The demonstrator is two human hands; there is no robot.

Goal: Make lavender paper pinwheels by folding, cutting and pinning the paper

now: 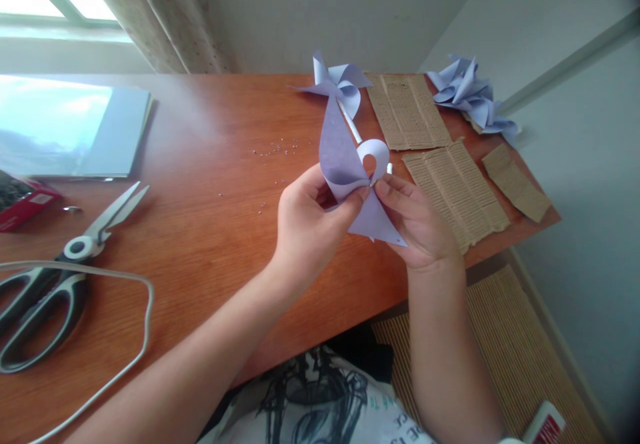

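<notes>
My left hand (310, 214) and my right hand (420, 221) both grip a lilac paper pinwheel (341, 141) in front of me. Two of its corners curl in toward the centre, where my thumbs and fingertips press together; a pointed flap lies flat toward me. The fingers of both hands are closed, and what sits at the very centre is partly hidden by them. Just behind it, a folded lilac pinwheel (341, 83) lies on the table with a white stick (353, 126) running from it toward my hands.
Scissors (83, 247) lie partly open at left, crossed by a white cable (149, 311). A blue folder (125, 131) and a red box (27, 197) are behind them. Corrugated cardboard pieces (410, 111) and stacked lilac pinwheels (467, 91) occupy the right. Tiny paper bits (283, 147) dot the wooden table (215, 231).
</notes>
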